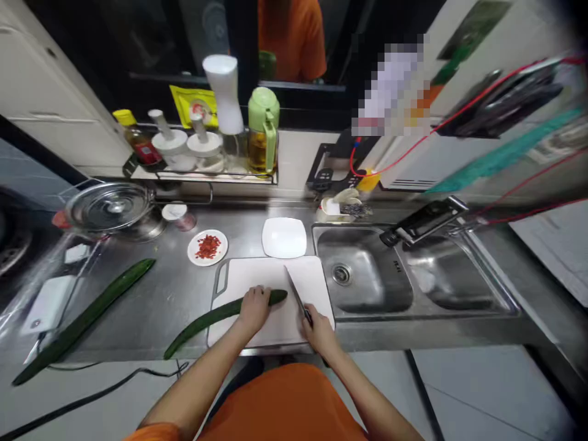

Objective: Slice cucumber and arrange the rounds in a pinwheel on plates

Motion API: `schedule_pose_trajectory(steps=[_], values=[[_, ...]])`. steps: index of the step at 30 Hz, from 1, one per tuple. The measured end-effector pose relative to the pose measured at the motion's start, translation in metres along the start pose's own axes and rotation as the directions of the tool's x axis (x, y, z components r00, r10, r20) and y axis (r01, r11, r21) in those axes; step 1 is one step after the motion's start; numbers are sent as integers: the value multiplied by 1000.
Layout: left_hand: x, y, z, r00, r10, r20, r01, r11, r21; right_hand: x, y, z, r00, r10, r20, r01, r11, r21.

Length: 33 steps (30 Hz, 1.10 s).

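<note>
A long green cucumber (pixel 206 320) lies slantwise across the white cutting board (pixel 264 269), its far-left end reaching past the board onto the counter. My left hand (pixel 255 306) is closed over it near its right end, fingers wrapped on top. In my right hand (pixel 318 328) is a kitchen knife (pixel 295 291), gripped by its dark handle. The blade points up and left over the board, to the right of the cucumber's tip and apart from it. No cut pieces show on the board.
A second cucumber (pixel 92 312) lies on the steel counter at left. Behind the board stand a plate of chopped red pieces (pixel 193 256) and a white square dish (pixel 284 237). A double sink (pixel 367 269) is at right, a lidded pot (pixel 138 223) at back left.
</note>
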<state>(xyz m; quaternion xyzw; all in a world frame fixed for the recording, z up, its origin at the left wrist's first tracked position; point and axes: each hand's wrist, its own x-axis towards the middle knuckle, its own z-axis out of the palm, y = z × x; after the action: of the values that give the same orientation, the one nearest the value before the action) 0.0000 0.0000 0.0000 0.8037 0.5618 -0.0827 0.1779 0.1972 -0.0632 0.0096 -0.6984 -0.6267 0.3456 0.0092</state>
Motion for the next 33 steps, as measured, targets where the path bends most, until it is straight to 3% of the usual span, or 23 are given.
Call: schedule_pose_trajectory(steps=[6, 14, 20, 28, 33], values=[[6, -9, 14, 998, 12, -69, -16, 998, -60, -1, -4, -4, 995, 95, -7, -95, 985, -143], [12, -10, 39, 933, 237, -270, -289, 942, -172, 12, -24, -8, 980, 197, 36, -189, 968, -164], [16, -5, 41, 893, 272, -359, -346, 924, -162, 14, -27, -19, 977, 174, 125, -155, 976, -153], [17, -2, 41, 879, 310, -361, -367, 925, -100, -21, -31, -21, 976, 139, 170, -98, 969, -227], [18, -1, 41, 878, 330, -346, -373, 925, -66, -32, -38, -31, 953, 182, 243, -125, 964, -233]])
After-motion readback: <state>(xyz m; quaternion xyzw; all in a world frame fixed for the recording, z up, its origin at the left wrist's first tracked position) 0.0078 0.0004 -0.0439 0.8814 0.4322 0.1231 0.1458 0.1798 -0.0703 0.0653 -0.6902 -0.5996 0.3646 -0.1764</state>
